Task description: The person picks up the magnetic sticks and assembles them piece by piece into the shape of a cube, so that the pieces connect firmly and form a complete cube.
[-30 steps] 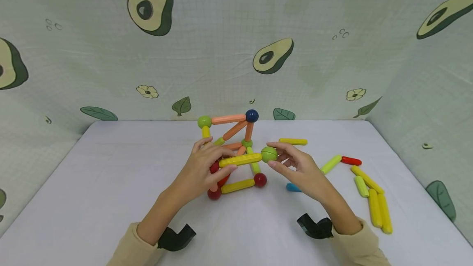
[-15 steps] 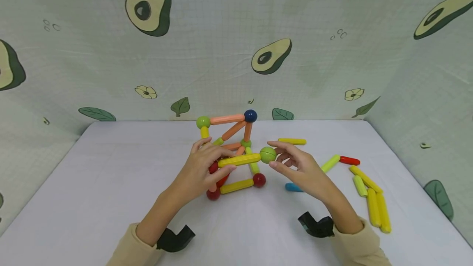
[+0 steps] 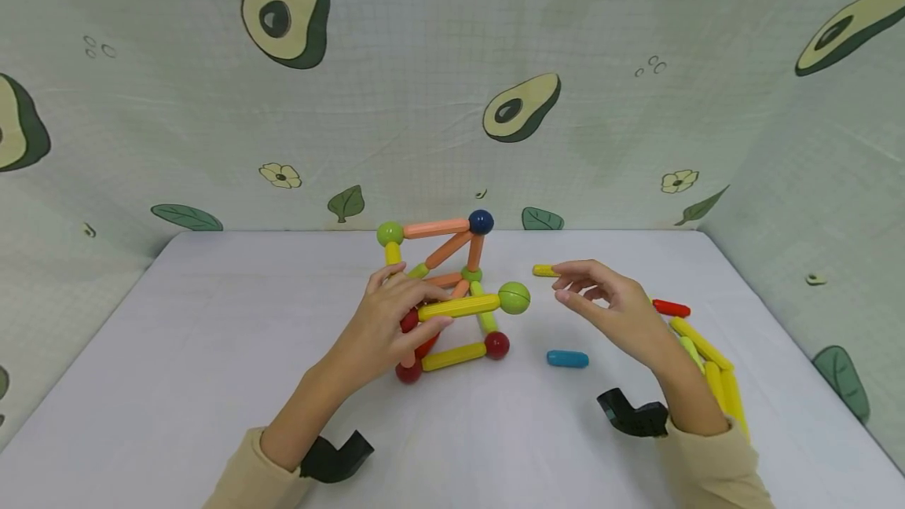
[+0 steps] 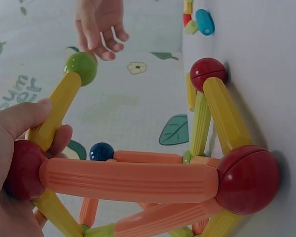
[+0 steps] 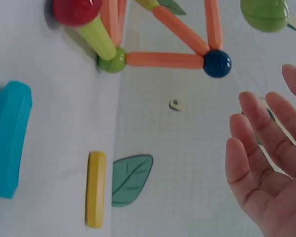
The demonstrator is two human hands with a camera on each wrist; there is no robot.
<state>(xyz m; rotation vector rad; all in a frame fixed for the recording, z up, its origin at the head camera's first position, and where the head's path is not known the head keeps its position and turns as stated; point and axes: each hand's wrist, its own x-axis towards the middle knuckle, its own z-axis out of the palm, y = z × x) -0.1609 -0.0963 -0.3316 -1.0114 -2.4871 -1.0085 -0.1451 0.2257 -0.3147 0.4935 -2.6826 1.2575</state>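
A frame of ridged rods and balls stands mid-table, with a dark blue ball (image 3: 481, 221) at its top. My left hand (image 3: 392, 316) grips its near upper corner, thumb and fingers around a yellow rod (image 3: 463, 305) beside a red ball (image 4: 25, 170). That rod reaches out to the right and carries a green ball (image 3: 514, 298) on its end, with no rod below it. From the red ball an orange rod (image 4: 128, 180) runs down to a bigger-looking red ball (image 4: 249, 178) on the table. My right hand (image 3: 618, 313) hovers right of the green ball, fingers loosely bent, holding nothing.
A blue rod (image 3: 568, 359) lies between the frame and my right forearm. Behind the right hand is a yellow rod (image 5: 95, 190). Farther right lie a red rod (image 3: 671, 308) and several yellow and green ones, partly hidden by the forearm. A patterned cloth (image 3: 410, 100) backs the table.
My right hand has let go of the green ball and drawn away to the right, uncovering the blue rod. The left hand keeps its grip, and the green ball stays on the rod's end.
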